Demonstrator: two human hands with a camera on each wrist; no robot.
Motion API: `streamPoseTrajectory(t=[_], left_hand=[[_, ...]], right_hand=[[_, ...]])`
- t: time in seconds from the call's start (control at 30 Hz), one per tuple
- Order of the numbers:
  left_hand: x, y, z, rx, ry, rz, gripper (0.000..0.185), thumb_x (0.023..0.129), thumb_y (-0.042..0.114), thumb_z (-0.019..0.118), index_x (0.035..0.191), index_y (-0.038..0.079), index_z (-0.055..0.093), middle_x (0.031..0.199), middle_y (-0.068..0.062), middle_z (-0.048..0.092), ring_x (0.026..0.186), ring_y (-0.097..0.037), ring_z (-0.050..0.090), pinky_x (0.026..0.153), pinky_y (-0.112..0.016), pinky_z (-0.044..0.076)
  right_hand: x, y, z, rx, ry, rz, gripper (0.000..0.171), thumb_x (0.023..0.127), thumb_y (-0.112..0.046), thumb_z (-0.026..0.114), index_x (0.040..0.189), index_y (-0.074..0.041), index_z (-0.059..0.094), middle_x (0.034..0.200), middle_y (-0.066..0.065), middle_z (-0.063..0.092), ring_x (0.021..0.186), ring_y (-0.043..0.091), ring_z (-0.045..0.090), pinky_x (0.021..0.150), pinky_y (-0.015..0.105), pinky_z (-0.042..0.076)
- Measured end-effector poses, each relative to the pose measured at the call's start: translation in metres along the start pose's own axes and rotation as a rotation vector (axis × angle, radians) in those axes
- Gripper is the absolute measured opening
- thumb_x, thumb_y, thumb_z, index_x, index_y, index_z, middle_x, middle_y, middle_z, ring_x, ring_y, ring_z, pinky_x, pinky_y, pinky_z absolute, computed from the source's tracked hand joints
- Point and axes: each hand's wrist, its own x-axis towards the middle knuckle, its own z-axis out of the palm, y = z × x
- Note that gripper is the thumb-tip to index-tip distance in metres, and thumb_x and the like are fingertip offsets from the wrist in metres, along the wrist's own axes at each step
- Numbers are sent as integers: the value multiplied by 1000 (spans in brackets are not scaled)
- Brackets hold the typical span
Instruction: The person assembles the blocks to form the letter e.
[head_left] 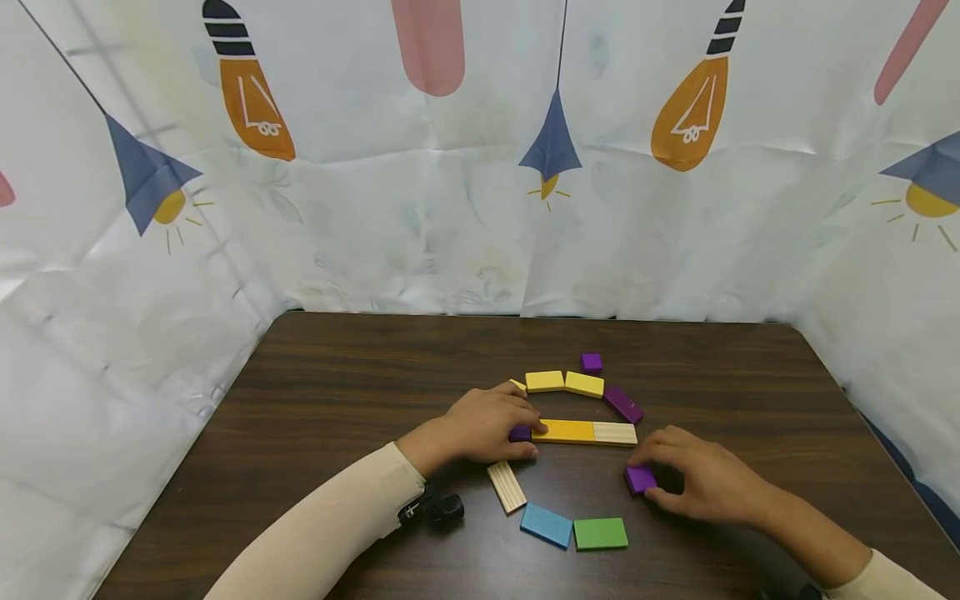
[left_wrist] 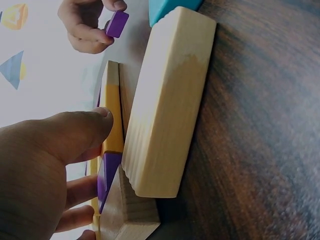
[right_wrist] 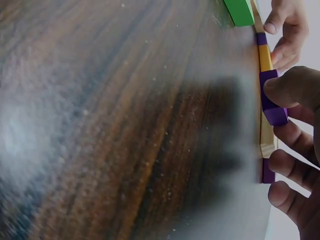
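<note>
My left hand (head_left: 487,423) lies over the left end of a straight row, its fingertips at a purple block (head_left: 519,433) and a yellow block (head_left: 564,430). A plain wooden block (head_left: 615,433) continues that row on the right. In the left wrist view, the thumb stretches along the yellow block (left_wrist: 114,120), with the other fingers beside the purple one (left_wrist: 107,172). My right hand (head_left: 705,475) pinches a small purple block (head_left: 640,480) between thumb and fingers, just below the row's right end. The right wrist view shows the thumb on this purple block (right_wrist: 272,97).
Yellow blocks (head_left: 544,382) and a slanted purple block (head_left: 623,405) curve above the row; a small purple block (head_left: 592,363) stands behind them. Nearer are a grooved wooden block (head_left: 507,487), a blue block (head_left: 546,525) and a green block (head_left: 601,534). A patterned curtain (head_left: 465,225) borders the dark table (head_left: 360,358).
</note>
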Motion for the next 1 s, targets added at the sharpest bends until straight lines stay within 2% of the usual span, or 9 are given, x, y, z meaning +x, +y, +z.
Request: streamPoseTrajectory(t=[0.27,0.53,1.0], left_hand=[[1,0,0,-5,-3,-1,38,88,56,54,120,38,63,124,19,55,124,-14,39,73,-32,49],[1,1,0,-13,-12,-11,37,88,56,54,119,38,63,121,21,55,123,-13,39,72,-32,49],[1,1,1,-11,-16,-23,38,87,57,54,119,39,63,122,21,55,123,-12,39,72,-32,49]], right_hand=[[-2,-4,2,33,-15,-26,37,76,-31,77,110,-32,62,109,-18,54,99,0,51,78,30,50],[-5,-7,4,74,-73,-28,36,78,-36,75,111,-35,61,111,-19,53,101,-1,49,80,30,50],[-8,-11,5,123,-98,-107,35,80,-34,75,112,-35,61,109,-19,53,100,-1,49,79,29,49]])
